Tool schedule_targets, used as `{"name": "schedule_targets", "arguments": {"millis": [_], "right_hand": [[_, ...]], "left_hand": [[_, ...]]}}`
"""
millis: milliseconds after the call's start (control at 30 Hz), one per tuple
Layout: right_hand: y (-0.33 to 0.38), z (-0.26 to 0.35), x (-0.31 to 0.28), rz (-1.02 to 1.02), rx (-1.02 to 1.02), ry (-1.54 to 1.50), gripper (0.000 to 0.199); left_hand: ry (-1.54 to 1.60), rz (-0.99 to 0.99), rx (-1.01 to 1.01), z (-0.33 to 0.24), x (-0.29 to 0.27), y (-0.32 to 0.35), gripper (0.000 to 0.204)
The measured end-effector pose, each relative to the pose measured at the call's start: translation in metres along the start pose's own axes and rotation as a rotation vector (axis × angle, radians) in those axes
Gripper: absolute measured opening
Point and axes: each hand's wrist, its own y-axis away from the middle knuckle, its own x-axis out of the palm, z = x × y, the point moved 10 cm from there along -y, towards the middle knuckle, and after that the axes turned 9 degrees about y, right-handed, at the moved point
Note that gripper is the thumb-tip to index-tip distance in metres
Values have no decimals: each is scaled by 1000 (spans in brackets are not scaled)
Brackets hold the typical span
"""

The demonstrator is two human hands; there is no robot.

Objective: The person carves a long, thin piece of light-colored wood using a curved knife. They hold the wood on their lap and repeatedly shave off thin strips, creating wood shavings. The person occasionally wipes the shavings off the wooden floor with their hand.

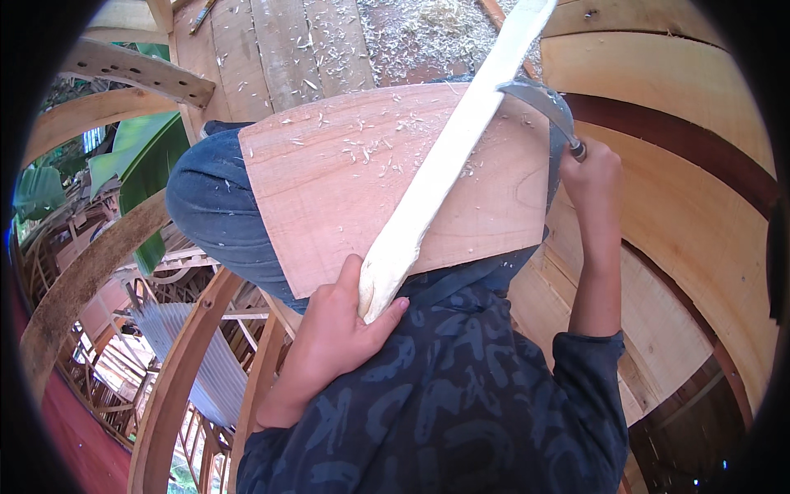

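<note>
The pale wooden slat [448,156] ran from six o'clock up to one o'clock across the flat board [387,181] on the person's lap. The left hand [333,337] was clamped round its lower end; the right hand [591,173] gripped a curved blade [539,103] at two o'clock. The slat looked light, stiff and splintery (best held low, clear of the edge).

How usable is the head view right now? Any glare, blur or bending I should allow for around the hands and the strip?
Head view: soft even daylight, no hard glare; the pale wood strip and board are sharp. The left hand is crisp; the right hand with the curved blade is slightly soft. Fisheye bends the hull planks at the rim, and corners are black.
</note>
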Motion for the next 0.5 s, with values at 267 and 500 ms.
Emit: {"name": "schedule_targets", "arguments": {"millis": [267, 500], "right_hand": [[62, 72, -11, 123, -287, -72, 10], [33, 53, -12, -8, -225, -53, 18]], "left_hand": [[-36, 21, -7, -3, 2, -8, 50], [-18, 15, -22, -1, 1, -4, 50]]}}
